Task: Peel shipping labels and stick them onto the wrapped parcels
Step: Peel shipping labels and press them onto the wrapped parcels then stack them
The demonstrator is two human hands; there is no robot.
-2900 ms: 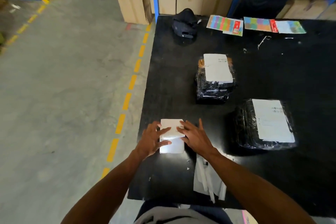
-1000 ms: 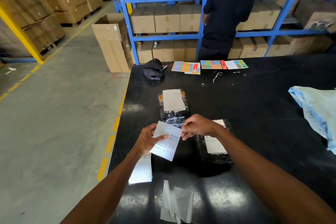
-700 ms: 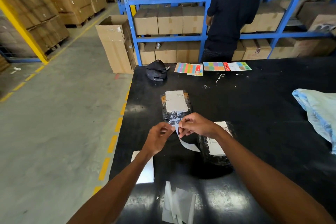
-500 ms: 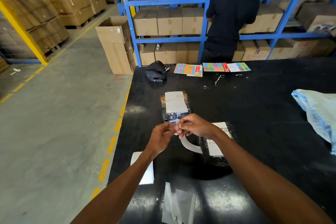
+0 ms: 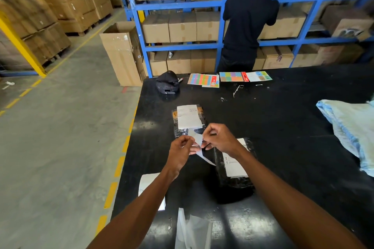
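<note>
Head view showed a label stack lying at the table's left edge, partly hidden by the left forearm, close enough for the next grab. The left hand was pinching one corner of a shipping label, held up above the black table, and the right hand was pinching the other layer at the same corner, likely splitting sticker from backing. Behind them lay a wrapped parcel already wearing its label; its print was too small to read. Below, spent backing strips were piled at the near edge. Under the right wrist sat a second wrapped parcel, also labelled, its text blurred. Coloured sticker sheets lined the far edge, and a pale blue sack sat far right.
</note>
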